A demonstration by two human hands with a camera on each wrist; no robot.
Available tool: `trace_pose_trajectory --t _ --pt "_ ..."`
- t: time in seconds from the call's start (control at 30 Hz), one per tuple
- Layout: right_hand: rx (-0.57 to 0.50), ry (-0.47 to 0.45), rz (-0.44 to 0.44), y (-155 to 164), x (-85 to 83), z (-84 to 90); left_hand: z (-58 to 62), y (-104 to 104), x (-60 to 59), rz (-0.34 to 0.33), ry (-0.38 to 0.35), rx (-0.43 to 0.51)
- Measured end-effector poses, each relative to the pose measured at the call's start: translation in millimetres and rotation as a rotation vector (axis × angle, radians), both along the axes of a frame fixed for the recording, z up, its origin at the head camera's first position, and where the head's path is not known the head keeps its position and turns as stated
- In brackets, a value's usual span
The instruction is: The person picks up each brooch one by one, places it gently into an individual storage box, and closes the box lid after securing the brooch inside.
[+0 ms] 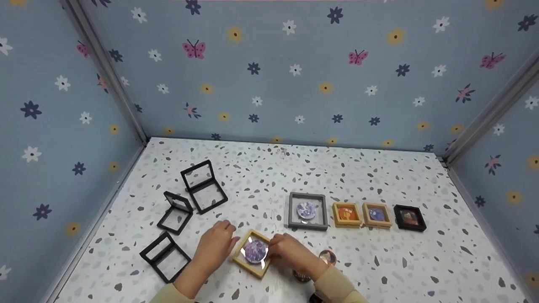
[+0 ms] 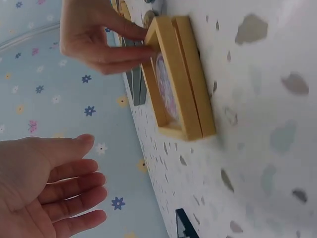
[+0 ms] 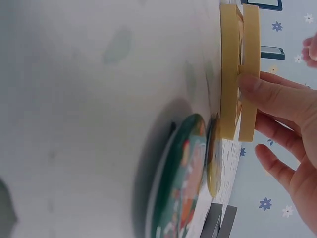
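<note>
Staged recording booth, not a lived-in room. 3 walls of blue flower-and-butterfly wallpaper close in a speckled terrazzo-look tabletop, with metal corner strips at the joins. Only small display frames laid out on it, like a craft or demo setup.

three open black frames lie scattered on the left of a speckled white tabletop. to the right, in a row, sit a grey frame with a purple badge, two small wooden frames and a small black frame. loose round badges lie near the front edge. blue walls printed with flowers and butterflies enclose the tabletop.
</note>
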State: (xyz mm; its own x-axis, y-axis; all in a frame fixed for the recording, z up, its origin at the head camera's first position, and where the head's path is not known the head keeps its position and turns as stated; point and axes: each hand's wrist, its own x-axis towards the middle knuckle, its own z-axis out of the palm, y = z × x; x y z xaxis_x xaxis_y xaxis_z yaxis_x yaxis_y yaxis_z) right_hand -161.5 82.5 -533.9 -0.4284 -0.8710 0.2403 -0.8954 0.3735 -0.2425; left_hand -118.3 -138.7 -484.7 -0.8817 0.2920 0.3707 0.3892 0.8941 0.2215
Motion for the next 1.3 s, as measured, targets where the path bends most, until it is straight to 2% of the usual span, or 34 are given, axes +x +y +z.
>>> trace_pose_trajectory --t 0.33,0.57,0.7,0.8,0.97,1.13,1.3 --pt "0.033 0.019 -0.069 -4.5 -6.7 0.4 13.4 -52.8 -58.8 0.125 -0.007 -0.046" --pt "0.068 -0.018 -0.16 -9.4 -9.5 2.7 20.3 -79.3 -89.6 0.235 -0.063 -0.11" --pt "0.084 -0.007 -0.189 -12.5 -12.3 4.0 24.1 -91.7 -105.2 0.279 -0.094 -0.131" --pt "0.091 -0.005 -0.202 -15.5 -15.0 4.3 25.2 -100.5 -115.0 0.302 -0.127 -0.13" --pt "0.095 -0.023 -0.234 -21.2 -18.0 4.1 25.7 -110.9 -126.2 0.338 -0.238 -0.107" --pt "0.088 -0.004 -0.272 -27.4 -20.3 4.1 24.8 -112.8 -136.2 0.353 -0.346 -0.072" --pt "0.086 -0.002 -0.314 -33.2 -24.0 3.1 23.3 -110.6 -142.0 0.378 -0.416 -0.049"
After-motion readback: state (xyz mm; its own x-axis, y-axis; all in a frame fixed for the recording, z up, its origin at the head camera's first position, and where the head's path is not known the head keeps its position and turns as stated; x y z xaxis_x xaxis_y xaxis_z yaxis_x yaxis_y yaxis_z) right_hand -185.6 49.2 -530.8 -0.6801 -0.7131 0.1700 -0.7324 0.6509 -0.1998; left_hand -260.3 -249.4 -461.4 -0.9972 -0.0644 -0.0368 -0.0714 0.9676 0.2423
